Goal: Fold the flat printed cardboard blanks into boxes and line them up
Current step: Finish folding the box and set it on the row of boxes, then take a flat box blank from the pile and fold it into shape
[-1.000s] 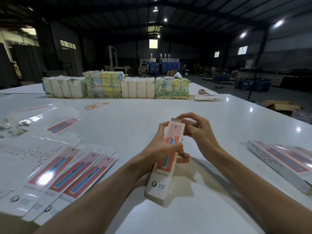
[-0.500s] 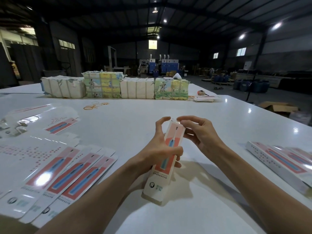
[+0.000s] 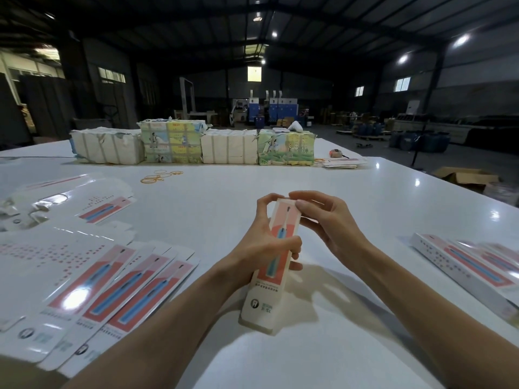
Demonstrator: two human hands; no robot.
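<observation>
Left hand (image 3: 264,245): grips box (image 3: 268,287) round its middle, thumb across the printed face. Flat blanks (image 3: 126,290) lie fanned on bench (image 3: 309,175) to its left, partly cut off by the frame edge.
Box: tilted, top end away from the camera, between both hands. Top flap hidden behind fingertips. Cannot tell whether the lower end touches the bench.
Right hand (image 3: 328,223): curled fingers pinch the box's top end.
Finished boxes (image 3: 466,265): far right, side by side, blurred, cut off at the edge.

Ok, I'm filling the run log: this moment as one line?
left hand: grips box | right hand: fingers at box top | flat blanks: left side | finished boxes: right side
</observation>
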